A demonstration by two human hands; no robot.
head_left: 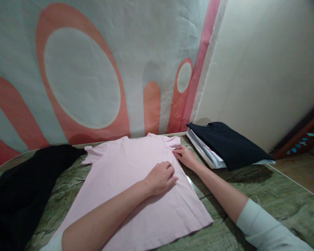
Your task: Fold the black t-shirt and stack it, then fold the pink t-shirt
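The pink shirt (125, 167) lies flat on the table (290, 195), perhaps keeping edges reachable; the left hand (161, 177) curls loosely over it, the right hand (184, 156) meets its sleeve side, pinching or not I can't tell.

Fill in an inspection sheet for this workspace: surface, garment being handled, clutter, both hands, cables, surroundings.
Surface: wood-grain tabletop with a pale edge.
Job's things: pink short-sleeved T-shirt, spread out, neckline toward the wall.
Clutter: black garment on the left; on the right, a stack of folded clothes, black on top, lighter ones beneath.
Left hand: over the shirt's body, fingers curled; grip unclear.
Right hand: fingertips at the shirt's edge below the right-side sleeve; grip unclear.
Cables: nothing seen.
Surroundings: sheet with orange shapes behind; plain wall beside it.
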